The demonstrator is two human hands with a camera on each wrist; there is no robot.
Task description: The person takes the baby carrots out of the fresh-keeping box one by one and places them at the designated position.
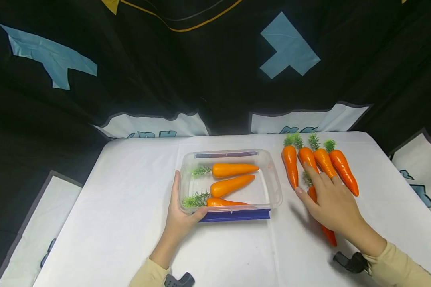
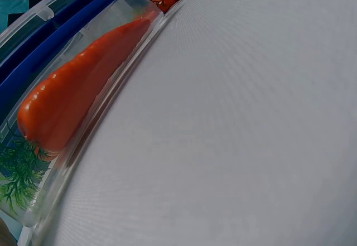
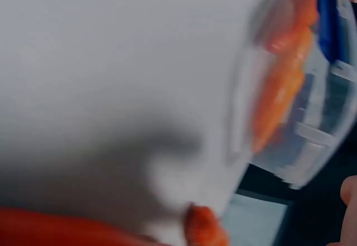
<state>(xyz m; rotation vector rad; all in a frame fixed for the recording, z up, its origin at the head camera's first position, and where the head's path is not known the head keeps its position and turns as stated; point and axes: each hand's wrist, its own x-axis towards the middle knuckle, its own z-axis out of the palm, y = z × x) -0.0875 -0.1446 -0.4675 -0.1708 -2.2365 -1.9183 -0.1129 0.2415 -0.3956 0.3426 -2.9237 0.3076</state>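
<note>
A clear plastic container [image 1: 277, 187] with blue clips stands mid-table, with three toy carrots [image 1: 235, 170] lying in it, their green tops to the left. My left hand [image 1: 179, 219] grips its front left corner, thumb at the front rim and fingers along the left wall. Through that wall, the left wrist view shows one carrot [image 2: 83, 84] close up. To the right, my right hand [image 1: 335, 207] reaches over a group of loose carrots [image 1: 289, 165], fingers extended. One carrot [image 1: 329, 236] lies partly hidden beneath its palm. Whether the fingertips touch the carrots is unclear.
A white cloth [image 1: 129, 191] covers the table. Behind it hangs a black curtain [image 1: 186, 79] with pale blue and white shapes. Dark wrist devices [image 1: 351, 262] show below both hands.
</note>
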